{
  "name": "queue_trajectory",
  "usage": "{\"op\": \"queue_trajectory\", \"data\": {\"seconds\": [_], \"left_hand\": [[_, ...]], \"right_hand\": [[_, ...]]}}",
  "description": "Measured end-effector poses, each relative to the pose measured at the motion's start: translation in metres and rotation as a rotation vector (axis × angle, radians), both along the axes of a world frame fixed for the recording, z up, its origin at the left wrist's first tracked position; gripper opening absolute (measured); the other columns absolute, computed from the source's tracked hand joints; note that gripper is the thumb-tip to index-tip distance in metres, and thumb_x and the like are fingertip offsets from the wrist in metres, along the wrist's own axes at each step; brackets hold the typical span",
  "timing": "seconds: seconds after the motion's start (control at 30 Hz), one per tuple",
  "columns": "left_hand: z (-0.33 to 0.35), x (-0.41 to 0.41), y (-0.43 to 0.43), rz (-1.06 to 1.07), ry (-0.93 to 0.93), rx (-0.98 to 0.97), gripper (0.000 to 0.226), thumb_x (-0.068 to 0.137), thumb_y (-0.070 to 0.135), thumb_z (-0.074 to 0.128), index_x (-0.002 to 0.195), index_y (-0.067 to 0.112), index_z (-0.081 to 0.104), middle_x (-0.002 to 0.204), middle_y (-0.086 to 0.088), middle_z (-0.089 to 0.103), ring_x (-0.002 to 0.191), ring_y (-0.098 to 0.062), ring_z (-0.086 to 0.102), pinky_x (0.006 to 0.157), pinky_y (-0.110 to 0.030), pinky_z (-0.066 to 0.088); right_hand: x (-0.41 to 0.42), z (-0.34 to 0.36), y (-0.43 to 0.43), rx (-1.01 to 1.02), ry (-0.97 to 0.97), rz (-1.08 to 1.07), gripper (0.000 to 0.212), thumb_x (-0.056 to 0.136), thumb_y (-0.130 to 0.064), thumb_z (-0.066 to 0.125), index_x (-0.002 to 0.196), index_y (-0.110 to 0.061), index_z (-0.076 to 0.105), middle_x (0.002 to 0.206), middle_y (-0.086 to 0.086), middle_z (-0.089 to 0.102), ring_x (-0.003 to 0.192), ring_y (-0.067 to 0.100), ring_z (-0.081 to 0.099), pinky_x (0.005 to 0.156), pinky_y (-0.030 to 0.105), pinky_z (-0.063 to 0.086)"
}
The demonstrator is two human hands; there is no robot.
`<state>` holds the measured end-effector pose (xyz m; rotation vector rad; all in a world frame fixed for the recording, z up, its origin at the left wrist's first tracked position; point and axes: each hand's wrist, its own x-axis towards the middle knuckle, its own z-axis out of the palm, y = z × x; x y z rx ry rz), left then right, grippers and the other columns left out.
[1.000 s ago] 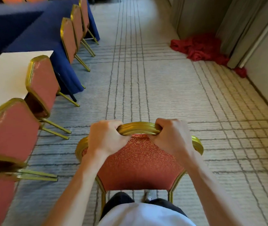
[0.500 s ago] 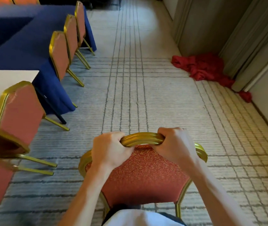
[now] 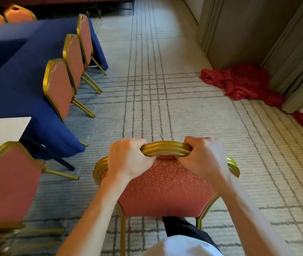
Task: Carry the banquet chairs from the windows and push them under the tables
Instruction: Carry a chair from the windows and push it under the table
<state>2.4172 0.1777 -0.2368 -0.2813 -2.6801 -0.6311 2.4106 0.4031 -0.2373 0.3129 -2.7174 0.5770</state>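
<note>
- While it hangs at 6 o'clock, close in front of the person's body, the carried chair (image 3: 165,185) shows its red patterned back to the camera. The seat and feet are hidden, so I cannot tell whether it is clear of the floor.
- Left hand (image 3: 128,159) and right hand (image 3: 204,159) each curl tight over the gold top rail (image 3: 165,149), knuckles up, with a short bare stretch of rail between them.
- Judgement: a paired grip on the highest bar balances the chair and holds its legs off the shins.
- 8 o'clock: near chair (image 3: 8,187) at the white table (image 3: 1,132).
- 10 to 11 o'clock: row of three chairs (image 3: 74,58) tucked against the blue-clothed table (image 3: 17,85), backs toward the aisle.
- Judgement: the open stretch between near chair and row, about 9 o'clock, looks the likely slot.
- Floor: pale carpet (image 3: 165,89) with grey grid lines, aisle running to 12 o'clock.
- 2 o'clock: red cloth (image 3: 239,82) heaped against grey folding panels (image 3: 294,43), well apart from the chair.
</note>
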Motion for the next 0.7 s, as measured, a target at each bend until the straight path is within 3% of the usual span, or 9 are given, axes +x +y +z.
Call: {"op": "queue_trajectory", "data": {"seconds": [0.2, 0.37, 0.47, 0.57, 0.7], "left_hand": [[0.001, -0.136, -0.002, 0.049, -0.048, -0.031, 0.048, 0.068, 0.045, 0.076, 0.050, 0.024, 0.037, 0.046, 0.012, 0.033, 0.045, -0.009, 0.038, 0.047, -0.028, 0.025], [0.014, -0.243, -0.019, 0.097, -0.040, -0.014, 0.045, 0.069, 0.046, 0.075, 0.050, 0.027, 0.040, 0.046, 0.009, 0.042, 0.045, -0.010, 0.045, 0.047, -0.030, 0.033], [0.016, -0.299, -0.032, 0.129, -0.041, 0.006, 0.041, 0.069, 0.051, 0.067, 0.050, 0.029, 0.038, 0.046, 0.009, 0.044, 0.046, -0.014, 0.049, 0.047, -0.032, 0.040], [0.005, -0.358, -0.049, 0.147, -0.049, 0.020, 0.042, 0.068, 0.054, 0.063, 0.051, 0.021, 0.044, 0.046, 0.009, 0.043, 0.045, -0.013, 0.048, 0.047, -0.033, 0.041], [-0.010, -0.453, -0.079, 0.133, -0.057, 0.037, 0.041, 0.068, 0.051, 0.065, 0.050, 0.025, 0.040, 0.047, 0.009, 0.044, 0.045, -0.012, 0.047, 0.046, -0.031, 0.039]], "right_hand": [[-0.148, -0.008, -0.003, -0.010, -0.055, 0.054, 0.038, 0.064, -0.046, 0.078, 0.059, -0.022, 0.049, 0.047, -0.005, 0.051, 0.048, 0.025, 0.054, 0.050, 0.028, 0.039], [-0.265, 0.011, -0.019, -0.043, -0.009, 0.112, 0.036, 0.064, -0.053, 0.064, 0.058, -0.024, 0.044, 0.046, -0.007, 0.047, 0.046, 0.024, 0.052, 0.050, 0.027, 0.038], [-0.329, 0.016, -0.033, -0.027, -0.049, 0.163, 0.031, 0.064, -0.051, 0.064, 0.060, -0.023, 0.050, 0.048, -0.006, 0.050, 0.049, 0.025, 0.053, 0.053, 0.028, 0.037], [-0.393, 0.007, -0.052, 0.004, -0.052, 0.173, 0.031, 0.064, -0.054, 0.060, 0.061, -0.025, 0.047, 0.049, -0.003, 0.054, 0.050, 0.027, 0.055, 0.053, 0.030, 0.040], [-0.488, -0.008, -0.081, 0.037, -0.028, 0.158, 0.031, 0.063, -0.051, 0.065, 0.059, -0.025, 0.048, 0.048, -0.003, 0.053, 0.048, 0.026, 0.054, 0.052, 0.028, 0.035]]}}
